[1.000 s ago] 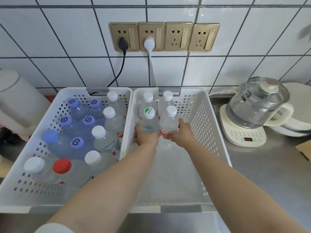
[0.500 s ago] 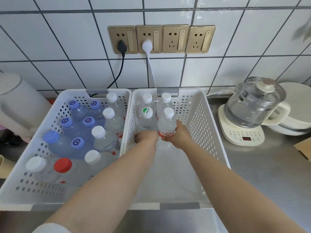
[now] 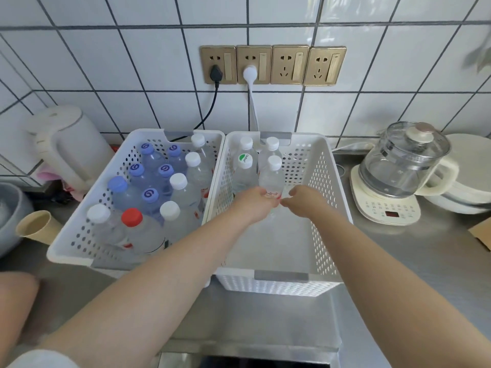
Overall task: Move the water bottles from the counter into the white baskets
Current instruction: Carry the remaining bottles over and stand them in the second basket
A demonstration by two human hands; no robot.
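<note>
— Two white baskets are sitting side by side on the steel counter (image 3: pixel 398 251), so how far along are we looking?

— Well along, I'd judge. The left basket (image 3: pixel 79 240) is holding about a dozen bottles packed upright, blue, white and one red cap among them, and it is looking close to full.

— And the right basket (image 3: pixel 318 181)?

— It is carrying only four, all clustered at its far left corner, with most of its floor lying bare. So there is plenty of room left there.

— What are the hands doing?

— Both are reaching into the right basket. The left hand (image 3: pixel 255 200) is lying against the base of the front bottle (image 3: pixel 272 179), the white-capped one with the red label, but its fingers are hidden behind the knuckles, so I cannot tell whether it is gripping. The right hand (image 3: pixel 303 199) is hanging just beside that bottle, fingers loosely curled, holding nothing.

— Any bottles waiting on the counter?

— None is showing in this view; only a glass kettle (image 3: pixel 403 160), a white jug (image 3: pixel 71 144) and a paper cup (image 3: pixel 34 224) are standing around the baskets. Whether more bottles are waiting out of sight, I cannot say.
</note>
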